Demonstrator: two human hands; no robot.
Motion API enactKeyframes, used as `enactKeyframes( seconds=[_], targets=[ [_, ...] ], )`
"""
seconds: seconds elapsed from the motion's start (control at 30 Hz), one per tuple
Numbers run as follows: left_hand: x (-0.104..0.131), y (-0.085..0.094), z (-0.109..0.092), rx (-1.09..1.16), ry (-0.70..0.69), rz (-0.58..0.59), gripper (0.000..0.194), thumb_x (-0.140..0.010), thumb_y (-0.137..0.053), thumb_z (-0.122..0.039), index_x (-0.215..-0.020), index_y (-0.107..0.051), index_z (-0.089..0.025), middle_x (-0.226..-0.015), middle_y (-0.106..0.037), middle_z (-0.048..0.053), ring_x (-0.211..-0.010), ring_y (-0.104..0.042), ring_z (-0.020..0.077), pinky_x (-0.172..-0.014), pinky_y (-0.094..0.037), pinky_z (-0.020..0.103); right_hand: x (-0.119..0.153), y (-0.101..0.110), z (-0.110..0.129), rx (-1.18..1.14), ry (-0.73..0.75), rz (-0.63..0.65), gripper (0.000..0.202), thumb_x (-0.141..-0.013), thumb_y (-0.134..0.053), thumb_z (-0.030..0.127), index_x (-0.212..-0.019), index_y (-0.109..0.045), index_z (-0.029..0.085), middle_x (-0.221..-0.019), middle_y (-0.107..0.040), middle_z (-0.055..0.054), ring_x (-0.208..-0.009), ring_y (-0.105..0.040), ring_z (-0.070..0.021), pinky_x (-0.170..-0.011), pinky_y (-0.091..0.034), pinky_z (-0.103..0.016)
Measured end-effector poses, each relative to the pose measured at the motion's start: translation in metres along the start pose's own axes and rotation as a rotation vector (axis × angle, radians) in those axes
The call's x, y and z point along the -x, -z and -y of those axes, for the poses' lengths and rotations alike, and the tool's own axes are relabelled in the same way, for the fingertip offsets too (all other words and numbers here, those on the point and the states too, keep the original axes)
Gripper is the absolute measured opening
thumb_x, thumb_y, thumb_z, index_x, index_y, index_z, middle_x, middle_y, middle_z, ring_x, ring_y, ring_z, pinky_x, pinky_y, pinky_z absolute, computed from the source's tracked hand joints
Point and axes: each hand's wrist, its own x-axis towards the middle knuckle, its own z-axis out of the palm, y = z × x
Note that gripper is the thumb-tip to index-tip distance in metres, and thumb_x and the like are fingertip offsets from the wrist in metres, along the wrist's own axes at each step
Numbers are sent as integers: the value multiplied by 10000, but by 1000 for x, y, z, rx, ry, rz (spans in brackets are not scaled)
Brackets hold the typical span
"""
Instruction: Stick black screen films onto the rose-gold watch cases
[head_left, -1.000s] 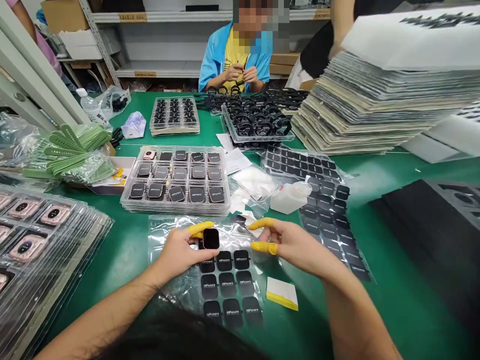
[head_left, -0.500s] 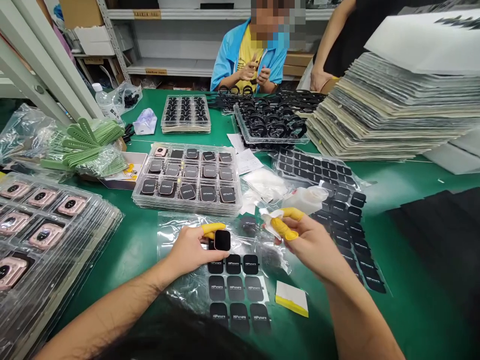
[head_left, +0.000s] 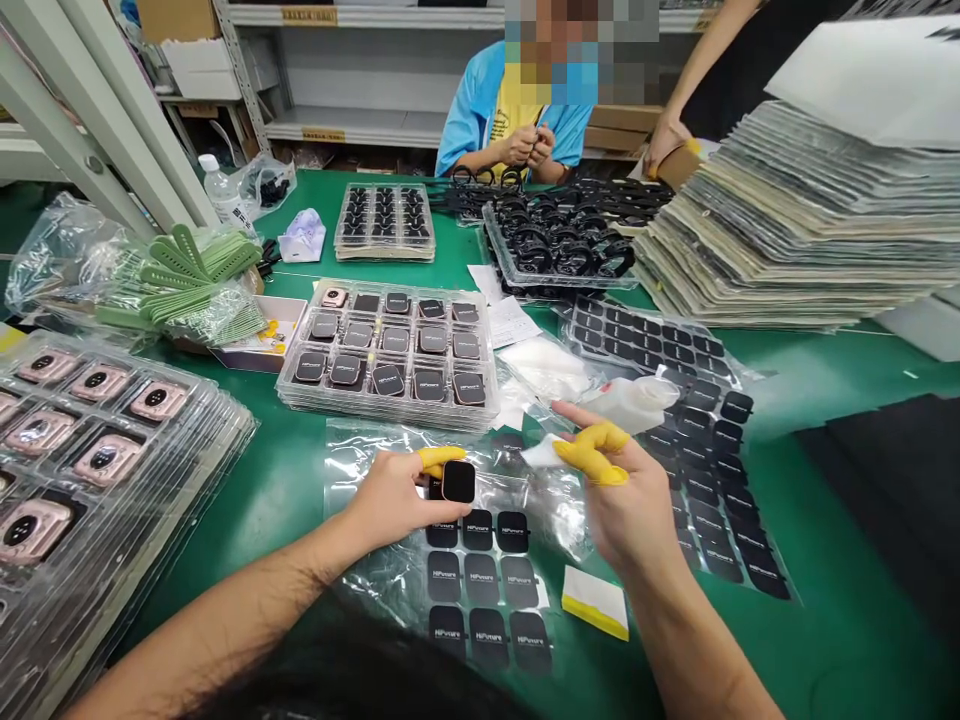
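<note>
My left hand (head_left: 394, 500), a yellow finger cot on one finger, grips a smartwatch case (head_left: 458, 482) with its black screen facing me. My right hand (head_left: 622, 480) wears yellow finger cots and pinches a white wipe (head_left: 543, 452) just right of the watch. Below both hands lies a clear sheet of black HiFuture screen films (head_left: 481, 577). A small white pad with a yellow edge (head_left: 595, 600) rests beside that sheet. Behind the right hand is a translucent plastic bottle (head_left: 634, 403), lying on its side or tilted.
A clear tray of film-covered watches (head_left: 390, 395) stands ahead; stacked trays of pink watches (head_left: 142, 450) are at left. Green straps (head_left: 199, 270) lie behind them. More film sheets (head_left: 705, 500) and a tall stack of sheets (head_left: 795, 220) occupy the right. A co-worker (head_left: 517, 120) sits opposite.
The wipe has been regripped between my right fingers, and one finger now stretches out. My left hand keeps the watch. The whole view has shifted slightly; the co-worker's hands have come together.
</note>
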Motion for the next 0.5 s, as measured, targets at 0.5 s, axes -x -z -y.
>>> enactKeyframes(
  seconds=[0.5],
  targets=[
    [0,2,-7,-114,-21,50,399,-790,-934,-239,-1186,-973,-210,-970,-955,-5,-908,-876,252,-916,-687,317,22,-48,14,272,524,385,301,-1028,-674,166,-1149,-888,340,-990,-791,-91,-886,-752,-317,-750,-654,-452]
  ],
)
